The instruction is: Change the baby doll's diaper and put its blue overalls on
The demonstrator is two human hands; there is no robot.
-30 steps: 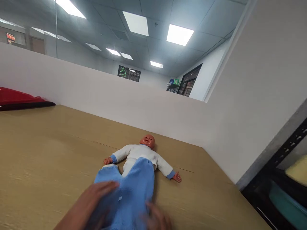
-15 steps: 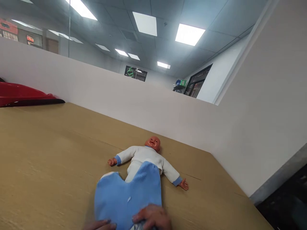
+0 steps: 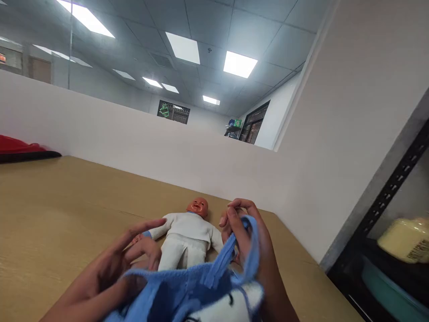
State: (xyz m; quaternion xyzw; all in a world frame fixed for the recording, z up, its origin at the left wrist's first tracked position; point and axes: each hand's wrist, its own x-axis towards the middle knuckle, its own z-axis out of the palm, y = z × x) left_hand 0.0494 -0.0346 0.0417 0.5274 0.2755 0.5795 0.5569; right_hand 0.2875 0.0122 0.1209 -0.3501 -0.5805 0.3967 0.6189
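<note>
A blue cloth doll garment (image 3: 194,279) with a strap and a white patch with dark stitching fills the bottom of the view. My left hand (image 3: 114,268) grips its left edge, the thumb partly hidden by the cloth and the index finger stretched out. On the right, my right hand (image 3: 251,237) has its fingers curled round the blue strap, holding it up. Behind the garment lies a doll (image 3: 187,228) on its back, in a white top and white trousers with blue cuffs. My right hand covers one of the doll's hands.
The doll lies on a tan tabletop (image 3: 67,214) backed by a low white wall (image 3: 134,138) with glass above. A red object (image 3: 16,145) with a black edge rests at the far left. Beyond the right edge, a dark shelf holds a yellow container (image 3: 405,239) and a teal item (image 3: 392,286).
The blue garment was spread flat over the doll's legs; now it is lifted nearer, its opening and strap showing. Both hands have risen, and the view has turned right.
</note>
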